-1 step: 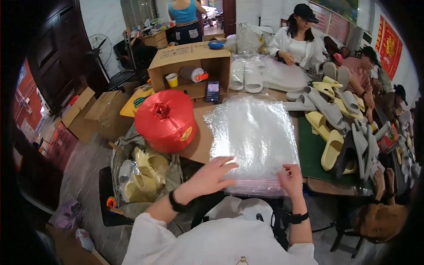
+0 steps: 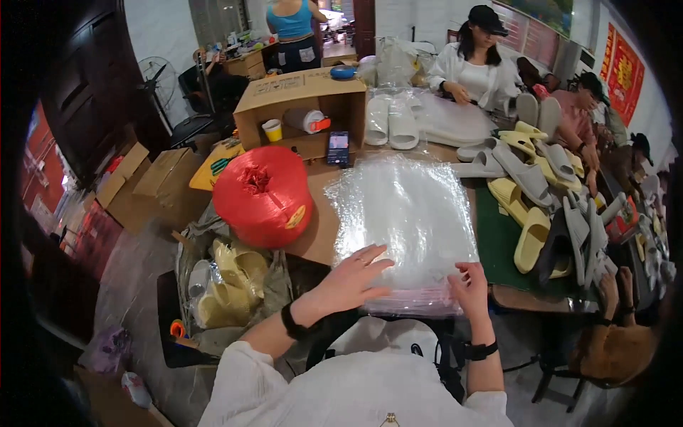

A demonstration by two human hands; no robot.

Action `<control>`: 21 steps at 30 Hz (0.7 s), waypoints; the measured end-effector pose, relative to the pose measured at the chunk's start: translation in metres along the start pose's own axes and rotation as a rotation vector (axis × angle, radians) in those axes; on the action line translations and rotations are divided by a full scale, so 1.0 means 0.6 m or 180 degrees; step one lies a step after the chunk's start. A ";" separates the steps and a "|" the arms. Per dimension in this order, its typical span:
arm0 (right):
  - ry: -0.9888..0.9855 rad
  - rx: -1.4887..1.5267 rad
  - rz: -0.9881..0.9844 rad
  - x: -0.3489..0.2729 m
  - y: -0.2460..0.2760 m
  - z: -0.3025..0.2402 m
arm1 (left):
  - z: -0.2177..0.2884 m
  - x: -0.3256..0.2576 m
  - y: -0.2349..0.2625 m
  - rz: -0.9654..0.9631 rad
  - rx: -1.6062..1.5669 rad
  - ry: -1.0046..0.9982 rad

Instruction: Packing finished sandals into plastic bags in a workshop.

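1. Head view: left hand (image 2: pixel 348 279), fingers spread, nothing visibly grasped, at near left corner of plastic stack (image 2: pixel 405 213).
2. Right hand (image 2: pixel 472 290), fingers bent, at near right edge; pinching or merely touching: not discernible.
3. Plastic stack: clear, pinkish near edge, flat on brown tabletop (image 2: pixel 321 226).
4. Red roll (image 2: pixel 249 217): left of stack.
5. Yellow slippers (image 2: pixel 532 242): right, on green mat (image 2: pixel 498 235).
6. Cardboard box (image 2: pixel 302 89): farther back, open side toward stack.
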State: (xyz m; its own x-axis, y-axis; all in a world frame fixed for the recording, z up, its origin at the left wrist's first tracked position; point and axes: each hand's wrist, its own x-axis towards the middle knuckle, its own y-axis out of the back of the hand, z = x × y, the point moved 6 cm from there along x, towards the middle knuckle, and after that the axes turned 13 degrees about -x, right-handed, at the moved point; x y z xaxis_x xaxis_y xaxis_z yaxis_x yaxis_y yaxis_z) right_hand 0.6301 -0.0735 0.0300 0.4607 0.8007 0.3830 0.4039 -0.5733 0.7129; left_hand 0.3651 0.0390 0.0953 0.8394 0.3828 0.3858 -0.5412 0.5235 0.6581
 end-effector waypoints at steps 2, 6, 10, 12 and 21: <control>-0.0022 -0.0092 0.0250 0.005 0.037 0.013 | -0.028 0.042 -0.050 -0.0105 0.0250 -0.0145; -0.0230 -0.0585 0.0685 0.035 0.133 0.062 | -0.084 0.080 -0.123 -0.0218 0.0918 0.0055; -0.0103 -0.1886 0.1607 0.043 0.255 0.147 | -0.115 0.064 -0.145 -0.0247 0.0824 0.0216; -0.0618 -0.2294 0.2055 0.048 0.299 0.159 | -0.128 0.060 -0.138 -0.0178 0.0814 0.0149; -0.2056 -0.2162 0.0407 0.146 0.293 0.291 | -0.131 0.061 -0.148 -0.0055 0.0868 0.0101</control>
State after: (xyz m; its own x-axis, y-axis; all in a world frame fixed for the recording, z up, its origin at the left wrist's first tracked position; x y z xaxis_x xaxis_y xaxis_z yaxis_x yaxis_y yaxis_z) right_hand 0.8793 -0.1346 0.0861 0.9004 0.3709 0.2275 -0.1329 -0.2634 0.9555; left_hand 0.4400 0.0665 0.0002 0.8441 0.4015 0.3552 -0.4896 0.3074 0.8159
